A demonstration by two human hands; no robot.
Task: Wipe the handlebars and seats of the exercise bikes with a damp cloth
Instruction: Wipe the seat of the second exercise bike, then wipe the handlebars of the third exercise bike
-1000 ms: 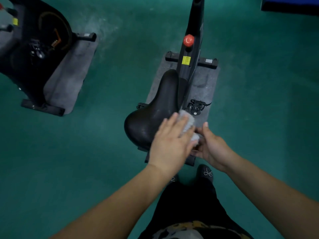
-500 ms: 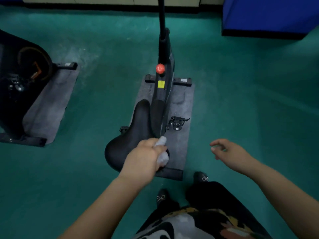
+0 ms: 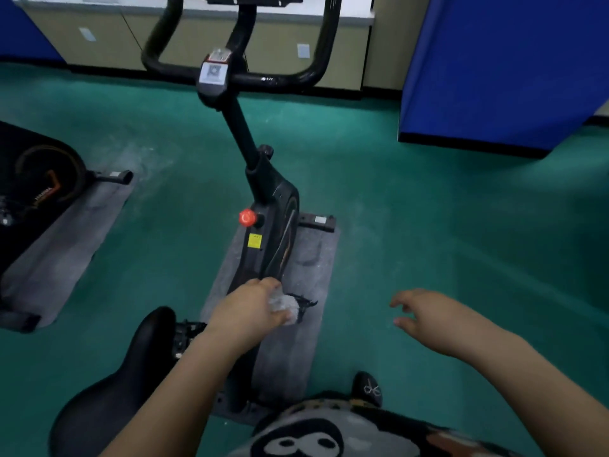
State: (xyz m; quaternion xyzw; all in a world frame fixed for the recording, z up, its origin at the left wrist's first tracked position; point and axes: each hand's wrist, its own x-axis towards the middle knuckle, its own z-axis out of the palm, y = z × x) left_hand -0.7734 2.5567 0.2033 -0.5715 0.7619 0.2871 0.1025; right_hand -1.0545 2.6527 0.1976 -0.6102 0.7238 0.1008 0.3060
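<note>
Here left hand [image 3: 250,311] grips crumpled whitish cloth [image 3: 285,306]; right hand [image 3: 428,316] loosely spread.

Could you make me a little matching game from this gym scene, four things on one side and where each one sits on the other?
Things:
1. cloth
2. handlebars
3. red knob
4. seat

Places:
A. on the bike frame, above a yellow sticker
B. bottom left of the view, beside the left forearm
C. bunched in the left hand
D. top of the view, in front of the cabinets

Pairs: 1-C, 2-D, 3-A, 4-B
</note>
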